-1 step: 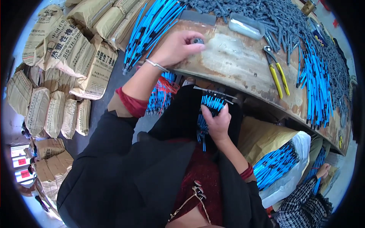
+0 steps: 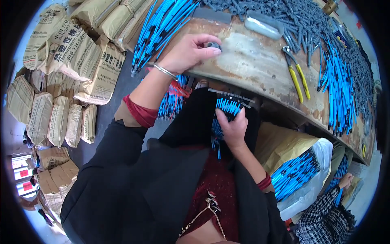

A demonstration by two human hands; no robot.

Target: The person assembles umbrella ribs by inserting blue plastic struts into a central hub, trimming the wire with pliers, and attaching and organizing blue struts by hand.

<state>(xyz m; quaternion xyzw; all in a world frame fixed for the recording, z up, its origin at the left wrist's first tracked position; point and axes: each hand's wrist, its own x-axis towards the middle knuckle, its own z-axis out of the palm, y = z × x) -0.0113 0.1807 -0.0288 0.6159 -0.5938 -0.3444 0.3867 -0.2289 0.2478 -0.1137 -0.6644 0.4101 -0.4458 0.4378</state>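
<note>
My left hand (image 2: 189, 55) is over the near left edge of the workbench, thumb and fingers closed on a small dark grey round piece (image 2: 214, 45). Only the end of that piece shows, so its kind is unclear. Lower down, in front of my lap, my right hand (image 2: 235, 127) is wrapped round a bundle of thin blue tubes with black bands (image 2: 228, 106). Thin greyish strips (image 2: 239, 98) lie across the top of this bundle, and a few tube ends hang out below my fingers.
Yellow-handled cutting pliers (image 2: 298, 77), a clear plastic box (image 2: 264, 26) and a heap of grey plastic parts (image 2: 280, 12) lie on the workbench (image 2: 248, 61). More blue tubes (image 2: 339, 89) lie at right. Brown paper sacks (image 2: 73, 53) stand left. A co-worker's hand (image 2: 345, 180) shows lower right.
The bundle in my right hand has tipped slightly, its top strips shifting a little upward. My left hand has moved very slightly to the right with the grey piece.
</note>
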